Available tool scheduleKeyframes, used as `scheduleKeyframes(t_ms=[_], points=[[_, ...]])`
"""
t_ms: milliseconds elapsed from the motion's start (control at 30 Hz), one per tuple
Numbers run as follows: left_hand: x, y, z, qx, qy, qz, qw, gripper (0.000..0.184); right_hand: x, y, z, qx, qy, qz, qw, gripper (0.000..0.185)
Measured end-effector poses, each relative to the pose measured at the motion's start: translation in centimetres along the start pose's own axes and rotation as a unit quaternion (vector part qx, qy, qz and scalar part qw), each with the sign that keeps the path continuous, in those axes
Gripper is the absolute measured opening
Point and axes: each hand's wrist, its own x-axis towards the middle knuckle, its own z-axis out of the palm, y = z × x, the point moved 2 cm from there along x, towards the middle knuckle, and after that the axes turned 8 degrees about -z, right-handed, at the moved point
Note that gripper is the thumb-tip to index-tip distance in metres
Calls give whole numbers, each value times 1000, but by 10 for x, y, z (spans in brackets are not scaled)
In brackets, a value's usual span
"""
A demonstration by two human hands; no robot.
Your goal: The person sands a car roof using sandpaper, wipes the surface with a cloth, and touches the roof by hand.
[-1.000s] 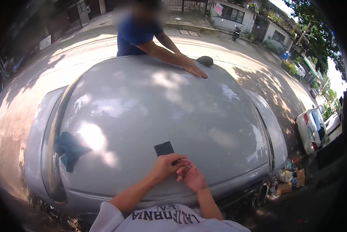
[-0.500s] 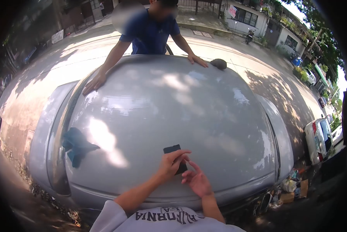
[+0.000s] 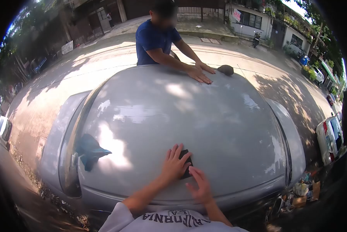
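Observation:
A flat black rectangular piece [image 3: 186, 154] lies on the grey car roof [image 3: 219, 127], close to the edge nearest me. I cannot tell what it is made of. My left hand [image 3: 175, 163] rests over it with the fingers stretched out and spread, covering much of its left side. Just to the right, my right hand [image 3: 200, 187] is held with fingers apart, its fingertips near the piece's lower right corner. Whether those fingertips touch it is unclear.
A crumpled blue-green cloth [image 3: 91, 151] sits at the roof's left side. Across the car, a person in a blue shirt [image 3: 152, 40] has both hands on the roof beside a dark rounded object [image 3: 225, 70]. A parked white car [image 3: 330, 137] stands at right.
My left hand has flattened and spread over the black piece, where its fingers were bunched before. The other person's hands, wide apart earlier, are now close together at the far right of the roof.

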Motion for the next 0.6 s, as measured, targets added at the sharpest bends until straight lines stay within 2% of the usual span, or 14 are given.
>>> scheduleKeyframes(t_ms=[33, 67, 100, 167, 233, 267, 333, 400, 433, 500, 533, 600], points=[[-2, -2, -1, 32, -25, 14, 999, 51, 2, -2, 1, -152, -7, -89, 984, 70], [-6, -10, -8, 13, -77, 27, 997, 54, 3, -3, 5, -297, -12, -175, 939, 70], [-8, -16, -26, 21, -83, 24, 996, 54, 3, -2, 6, -287, -10, -174, 942, 70], [-4, -41, -71, 22, -91, -55, 994, 53, 1, 0, 10, -414, -122, -113, 895, 73], [5, -98, -126, 99, 34, -152, 983, 56, 0, -5, 10, -443, -138, -96, 881, 75], [3, -130, -156, 159, 93, -226, 957, 61, 1, -8, 10, -476, -159, -81, 861, 76], [-19, -203, -212, 238, 184, -354, 885, 67, 6, -10, 10, -469, -149, -78, 867, 78], [-41, -242, -245, 295, 196, -499, 790, 69, 20, -13, 9, -464, -143, -75, 871, 79], [-54, -270, -247, 298, 196, -500, 789, 69, 33, -14, 10, -455, -140, -99, 874, 78], [-88, -329, -230, -3, 182, -494, 850, 63, 54, -8, 20, -440, -141, -126, 878, 76], [-96, -322, -225, 1, 184, -496, 849, 63, 64, 3, 27, -468, -144, -146, 860, 74], [-88, -289, -204, 128, 262, -430, 854, 56, 91, 19, 41, -492, -137, -164, 844, 72]])
